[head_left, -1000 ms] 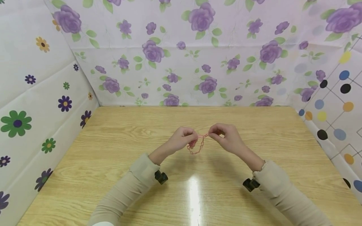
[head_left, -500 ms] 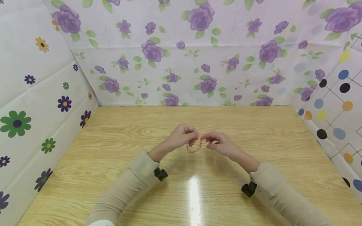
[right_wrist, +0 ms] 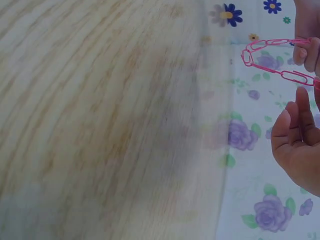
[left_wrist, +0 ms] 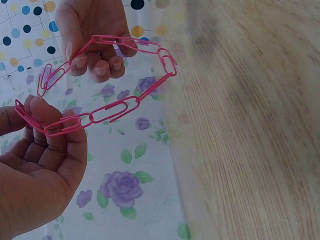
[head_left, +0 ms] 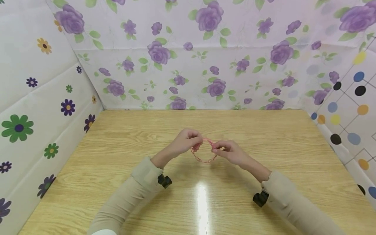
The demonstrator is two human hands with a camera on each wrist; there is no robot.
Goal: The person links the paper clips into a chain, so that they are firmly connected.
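A chain of pink paper clips [left_wrist: 115, 111] hangs in a loop between both hands, above the wooden table. My left hand [head_left: 188, 141] pinches it between thumb and forefinger, with the other fingers curled beneath. Across the loop, my right hand [head_left: 230, 151] pinches another part of the chain with thumb and fingertips. In the left wrist view the right hand [left_wrist: 97, 42] stands behind the chain, and several linked clips sag toward the table side. The right wrist view shows the chain [right_wrist: 295, 76] at its right edge, where part of the right hand [right_wrist: 300, 142] is cut off.
The wooden table [head_left: 132, 137] lies under both hands. A white cloth with purple roses [head_left: 188, 75] closes off the back; a daisy-patterned cloth [head_left: 38, 104] stands at left and a dotted one [head_left: 349, 124] at right. Each sleeve cuff carries a small black camera [head_left: 165, 180].
My right hand has moved left and slightly down, closer to the left hand, and shifted its pinch on the chain. The loop now hangs rounder and wider. My left hand has shifted slightly left.
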